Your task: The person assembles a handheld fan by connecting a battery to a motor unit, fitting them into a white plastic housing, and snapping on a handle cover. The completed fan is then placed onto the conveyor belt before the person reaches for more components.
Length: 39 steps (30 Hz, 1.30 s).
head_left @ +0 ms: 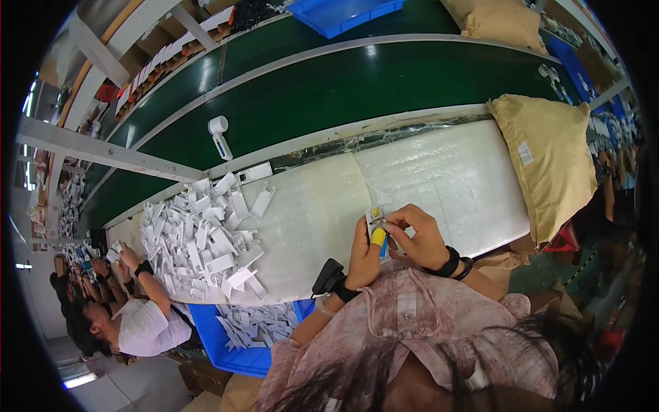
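White part (pixel 372 215) — clasped by the left hand (pixel 364 255), apparently for steadiness — meets the right hand's (pixel 420 240) narrow pinch, contents unclear.

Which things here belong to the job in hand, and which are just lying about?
Apparently the job:
white part and yellow piece, between left hand and right hand
white pile
blue bin of white parts

Seemingly lying about:
near tan sack
white device on belt
blue tray

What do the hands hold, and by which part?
The left hand holds a small white piece by its left side; the right hand is at its right edge, contact unclear.
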Available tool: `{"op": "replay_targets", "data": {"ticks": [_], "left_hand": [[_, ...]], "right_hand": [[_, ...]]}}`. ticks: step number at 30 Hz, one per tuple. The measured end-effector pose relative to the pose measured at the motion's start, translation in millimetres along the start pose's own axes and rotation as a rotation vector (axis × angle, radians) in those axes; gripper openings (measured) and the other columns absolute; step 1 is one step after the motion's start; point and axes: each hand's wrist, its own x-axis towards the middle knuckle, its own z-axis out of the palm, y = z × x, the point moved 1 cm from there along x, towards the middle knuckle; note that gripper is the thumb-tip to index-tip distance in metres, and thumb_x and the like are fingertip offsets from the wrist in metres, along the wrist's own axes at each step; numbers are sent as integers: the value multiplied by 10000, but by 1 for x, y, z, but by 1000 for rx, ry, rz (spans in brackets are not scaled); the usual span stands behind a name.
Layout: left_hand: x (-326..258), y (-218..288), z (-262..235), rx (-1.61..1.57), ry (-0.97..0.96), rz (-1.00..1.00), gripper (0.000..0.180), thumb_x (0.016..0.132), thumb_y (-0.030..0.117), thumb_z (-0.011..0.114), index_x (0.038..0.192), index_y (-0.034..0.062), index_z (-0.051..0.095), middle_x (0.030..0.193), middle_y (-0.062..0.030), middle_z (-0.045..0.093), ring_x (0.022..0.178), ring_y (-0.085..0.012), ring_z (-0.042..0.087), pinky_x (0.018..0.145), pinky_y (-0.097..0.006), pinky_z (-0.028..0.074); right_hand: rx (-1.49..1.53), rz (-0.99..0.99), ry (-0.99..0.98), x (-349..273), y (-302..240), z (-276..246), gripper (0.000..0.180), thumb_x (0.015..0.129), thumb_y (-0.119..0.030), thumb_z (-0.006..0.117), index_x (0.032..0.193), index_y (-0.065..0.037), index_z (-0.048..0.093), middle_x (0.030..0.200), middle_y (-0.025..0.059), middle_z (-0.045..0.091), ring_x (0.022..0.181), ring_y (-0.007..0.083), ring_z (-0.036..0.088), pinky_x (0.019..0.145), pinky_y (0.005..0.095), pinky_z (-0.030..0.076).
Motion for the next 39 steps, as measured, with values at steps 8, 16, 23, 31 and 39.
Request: {"op": "replay_targets", "data": {"ticks": [8, 16, 23, 31, 39], "left_hand": [[2, 1, 1, 23, 65, 71, 404, 958, 17, 393, 1349, -1, 291, 1068, -98, 523, 738, -117, 542, 599, -261, 521], [5, -4, -1, 10, 62, 87, 419, 957, 17, 401, 1357, -1, 276, 1077, -108, 526, 716, -115, 540, 586, -265, 517], [6, -3, -1, 11, 205, 142, 451, 945, 6, 421, 1369, 21, 269, 1089, -109, 528, 707, -115, 543, 562, -258, 489], [5, 6, -10, -234, 210, 36, 559, 887, -32, 523, 1391, 57, 297, 1017, -93, 571, 816, -143, 568, 643, -278, 485], [5, 6, -18, -272, 93, -30, 596, 874, -31, 559, 1407, 86, 321, 1015, -76, 587, 809, -133, 565, 664, -265, 478]], "right_hand": [[50, -59, 66, -2, 5, 4, 139, 823, -22, 676, 959, 1, 658, 878, 113, 635, 687, 153, 633, 611, 252, 507], [-164, -184, 162, 5, 12, 8, 122, 798, -3, 689, 911, -7, 642, 803, 116, 646, 632, 185, 647, 559, 261, 520], [-116, -177, 154, 6, 10, 11, 98, 824, 9, 663, 918, -5, 637, 789, 79, 636, 649, 141, 614, 574, 237, 496], [881, 695, -317, 8, 31, 3, 168, 942, -173, 580, 922, -8, 600, 762, 33, 604, 578, 88, 534, 556, 222, 438], [943, 650, -525, 8, 33, 2, 201, 939, -201, 586, 893, -6, 601, 725, 28, 597, 548, 75, 521, 521, 201, 401]]}}
